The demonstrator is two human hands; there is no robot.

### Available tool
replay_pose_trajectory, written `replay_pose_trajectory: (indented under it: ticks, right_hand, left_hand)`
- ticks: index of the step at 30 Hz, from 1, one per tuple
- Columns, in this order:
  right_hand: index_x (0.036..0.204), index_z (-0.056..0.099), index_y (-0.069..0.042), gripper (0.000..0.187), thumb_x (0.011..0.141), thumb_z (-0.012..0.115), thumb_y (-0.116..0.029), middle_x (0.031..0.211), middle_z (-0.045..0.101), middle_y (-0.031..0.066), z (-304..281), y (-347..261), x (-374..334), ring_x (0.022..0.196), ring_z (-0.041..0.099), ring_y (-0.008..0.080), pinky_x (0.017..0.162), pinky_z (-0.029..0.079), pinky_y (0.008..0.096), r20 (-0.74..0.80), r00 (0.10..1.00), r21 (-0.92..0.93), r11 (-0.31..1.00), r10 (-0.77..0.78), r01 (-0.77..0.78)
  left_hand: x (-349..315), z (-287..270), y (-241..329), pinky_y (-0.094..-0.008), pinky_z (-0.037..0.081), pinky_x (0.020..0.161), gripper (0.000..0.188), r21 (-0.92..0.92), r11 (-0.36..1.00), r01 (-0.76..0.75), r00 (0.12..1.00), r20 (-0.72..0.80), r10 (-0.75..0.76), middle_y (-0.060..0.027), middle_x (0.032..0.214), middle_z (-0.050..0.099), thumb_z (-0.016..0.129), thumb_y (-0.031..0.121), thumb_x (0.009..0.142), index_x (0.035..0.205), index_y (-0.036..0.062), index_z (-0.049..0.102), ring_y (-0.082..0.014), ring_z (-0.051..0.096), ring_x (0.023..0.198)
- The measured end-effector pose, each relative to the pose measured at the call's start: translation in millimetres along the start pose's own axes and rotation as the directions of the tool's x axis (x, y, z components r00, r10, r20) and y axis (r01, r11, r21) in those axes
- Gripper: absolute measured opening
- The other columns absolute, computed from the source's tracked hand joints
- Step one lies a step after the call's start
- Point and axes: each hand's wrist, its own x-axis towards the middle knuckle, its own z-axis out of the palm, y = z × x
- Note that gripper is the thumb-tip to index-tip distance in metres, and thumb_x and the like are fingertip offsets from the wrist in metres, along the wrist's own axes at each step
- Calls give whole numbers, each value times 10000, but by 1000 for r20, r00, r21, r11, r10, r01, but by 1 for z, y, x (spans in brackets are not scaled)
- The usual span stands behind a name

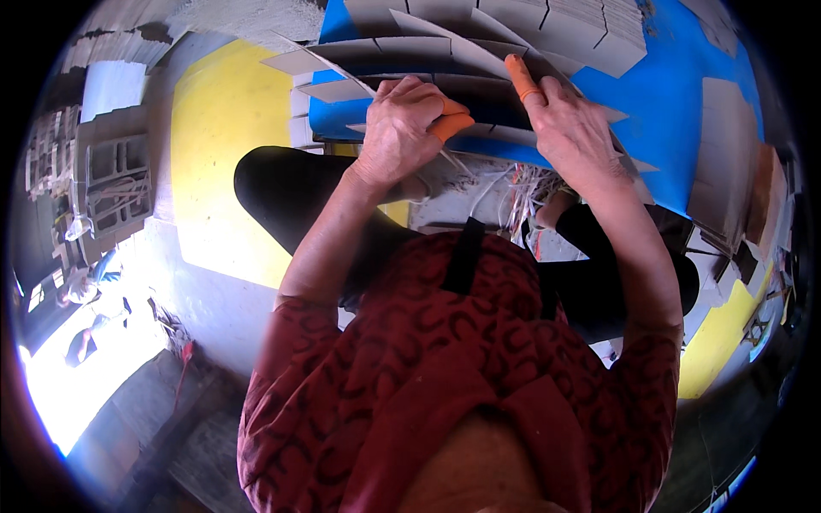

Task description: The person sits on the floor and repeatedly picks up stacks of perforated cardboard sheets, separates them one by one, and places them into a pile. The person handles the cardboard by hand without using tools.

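Note:
A half-open grid of slotted cardboard strips stands on the blue tabletop in front of me. My left hand is closed at the near left of the grid, orange finger covers on its thumb and a finger. A slanting cardboard strip runs into its grip; the pinch itself is partly hidden. On the grid's right side is my right hand, its orange-covered index finger stretched along another slanting cardboard strip. Its other fingers curl behind that strip, partly out of sight.
A stack of slotted cardboard pieces lies at the table's far side. Larger cardboard sheets stand at the right edge. Loose stringy scraps hang below the table between my legs. At left are a yellow floor area and a grey crate.

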Motion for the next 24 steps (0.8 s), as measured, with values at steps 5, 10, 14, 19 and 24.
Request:
replay_pose_trajectory:
  ticks: [5, 10, 14, 19, 24]
  right_hand:
    - [1483, 374, -89, 733, 789, 564, 54, 924, 667, 165, 3, -4, 6, 744, 666, 320, 701, 545, 437, 167, 980, 70, 990, 107, -120]
    - [1399, 481, -76, 592, 819, 564, 14, 954, 675, 154, -14, 18, -18, 766, 670, 333, 698, 536, 436, 43, 989, 299, 942, 143, -149]
    - [1306, 553, -43, 490, 819, 581, -3, 1074, 656, 152, 3, 4, -21, 906, 662, 322, 756, 532, 403, -7, 999, 151, 988, 43, -42]
    - [1340, 579, -199, 450, 923, 532, -39, 1208, 655, 113, -4, 52, -28, 1023, 664, 246, 838, 516, 333, 132, 945, 536, 780, 299, -322]
    - [1424, 482, -210, 462, 970, 556, -253, 1267, 620, 140, -11, 231, -98, 1019, 661, 294, 870, 520, 430, -22, 790, -76, 787, 613, -612]
  left_hand:
    - [1, 4, -4, -342, 466, 786, 163, 54, 998, -23, 999, -35, 25, -13, 817, 671, 817, 146, 701, 843, 124, 739, -191, 626, 817]
    - [-3, 5, -3, -345, 448, 791, 140, 18, 1000, -24, 999, -23, 24, -5, 797, 660, 794, 187, 718, 832, 128, 737, -196, 609, 828]
    - [-1, 4, -3, -344, 442, 785, 148, 2, 1000, -23, 999, -26, 23, 3, 788, 654, 786, 208, 722, 840, 133, 740, -197, 600, 825]
    - [1, -11, 1, -331, 477, 786, 256, 26, 998, -52, 999, -13, 53, -31, 897, 694, 831, 146, 690, 933, 118, 753, -209, 627, 868]
    - [-11, -34, 14, -354, 450, 843, 271, 90, 994, 56, 998, -11, -55, -21, 932, 703, 835, 114, 677, 939, 122, 762, -211, 618, 935]
